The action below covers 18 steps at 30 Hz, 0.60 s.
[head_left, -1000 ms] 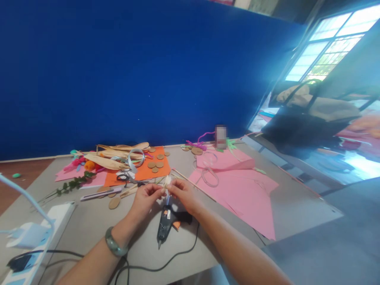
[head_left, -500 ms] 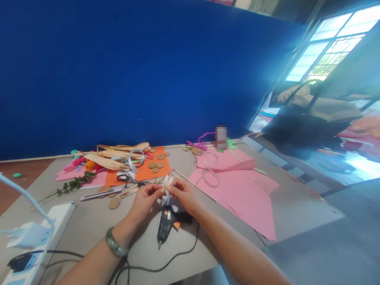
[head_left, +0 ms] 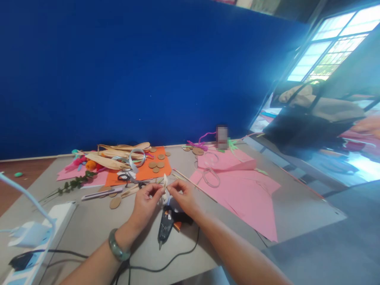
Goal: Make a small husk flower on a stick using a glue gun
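A small pale strip (head_left: 165, 186) stands roughly upright, its long axis running from near to far, above the middle of the grey table (head_left: 89, 225). It sits directly between the two hands, and both touch it. The left hand (head_left: 146, 202) pinches it from the left with fingertips closed on it, and the right hand (head_left: 184, 194) pinches it from the right in the same way. A black glue gun (head_left: 166, 226) lies just below them. Pink paper (head_left: 246, 198) spreads to the right, and orange paper (head_left: 145, 172) lies farther back on the left.
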Motion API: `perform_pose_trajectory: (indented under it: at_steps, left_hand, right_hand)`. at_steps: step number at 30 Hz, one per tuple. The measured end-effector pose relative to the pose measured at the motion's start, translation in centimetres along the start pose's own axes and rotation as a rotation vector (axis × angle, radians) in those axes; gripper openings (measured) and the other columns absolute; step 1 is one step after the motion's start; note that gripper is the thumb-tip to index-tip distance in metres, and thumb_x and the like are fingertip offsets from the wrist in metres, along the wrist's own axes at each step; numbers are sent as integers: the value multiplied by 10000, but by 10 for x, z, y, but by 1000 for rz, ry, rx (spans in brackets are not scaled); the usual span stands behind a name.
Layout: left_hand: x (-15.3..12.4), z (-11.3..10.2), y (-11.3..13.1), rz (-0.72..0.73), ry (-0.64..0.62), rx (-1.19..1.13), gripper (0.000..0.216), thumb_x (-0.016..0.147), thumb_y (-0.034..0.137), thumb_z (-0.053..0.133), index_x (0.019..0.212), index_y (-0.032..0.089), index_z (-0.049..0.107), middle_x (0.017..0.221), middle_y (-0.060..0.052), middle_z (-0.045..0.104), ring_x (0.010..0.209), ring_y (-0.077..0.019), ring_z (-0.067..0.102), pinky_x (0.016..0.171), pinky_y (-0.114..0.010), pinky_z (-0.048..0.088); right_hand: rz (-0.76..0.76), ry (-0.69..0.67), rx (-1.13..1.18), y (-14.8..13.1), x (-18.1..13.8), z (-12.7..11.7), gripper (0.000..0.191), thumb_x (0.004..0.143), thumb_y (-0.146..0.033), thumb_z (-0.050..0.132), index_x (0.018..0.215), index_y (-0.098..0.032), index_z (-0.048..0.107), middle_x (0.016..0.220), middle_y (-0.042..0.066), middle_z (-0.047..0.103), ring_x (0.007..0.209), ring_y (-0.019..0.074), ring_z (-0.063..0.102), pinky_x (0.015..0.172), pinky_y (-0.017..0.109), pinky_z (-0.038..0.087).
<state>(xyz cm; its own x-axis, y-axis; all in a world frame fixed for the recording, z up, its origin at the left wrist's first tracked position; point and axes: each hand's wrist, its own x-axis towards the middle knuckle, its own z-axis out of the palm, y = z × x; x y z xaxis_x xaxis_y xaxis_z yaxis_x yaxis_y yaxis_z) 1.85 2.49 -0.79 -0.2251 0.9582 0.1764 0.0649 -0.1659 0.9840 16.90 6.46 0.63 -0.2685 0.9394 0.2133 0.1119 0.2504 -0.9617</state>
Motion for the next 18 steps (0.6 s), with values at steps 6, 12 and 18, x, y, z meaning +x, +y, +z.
perform_pose_trajectory:
  at_steps: [6,12,18]
  left_hand:
    - [0,0,3,-46,-21,-80,181,759,335,702,778,156,704,708,-42,702,667,-168,610,657,-262,469]
    - [1,2,11,-68,-59,-124,199,752,363,702,732,165,699,685,-43,683,643,-162,599,632,-258,467]
    - [1,2,9,-69,-90,-125,216,745,376,708,738,160,702,681,-38,674,660,-164,593,651,-261,464]
  right_hand:
    - [26,3,61,2,2,0,133,771,-303,643,731,-184,685,668,4,642,638,145,562,622,266,447]
    - [82,-59,163,-2,2,-1,150,769,-339,669,748,-193,699,666,-2,643,625,138,559,617,262,435]
    - [195,-65,264,-2,2,-2,206,739,-374,703,692,-183,646,571,-35,563,522,98,441,521,233,338]
